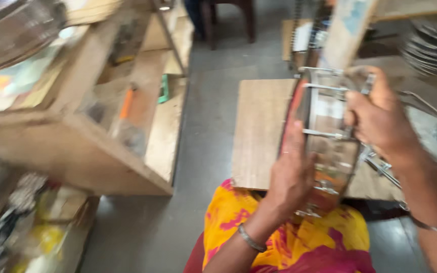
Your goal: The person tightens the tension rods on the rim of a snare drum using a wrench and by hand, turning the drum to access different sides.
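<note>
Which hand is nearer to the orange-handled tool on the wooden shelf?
Left. The left hand is closer to the orange-handled tool; the right hand grips the drum's far side.
</note>
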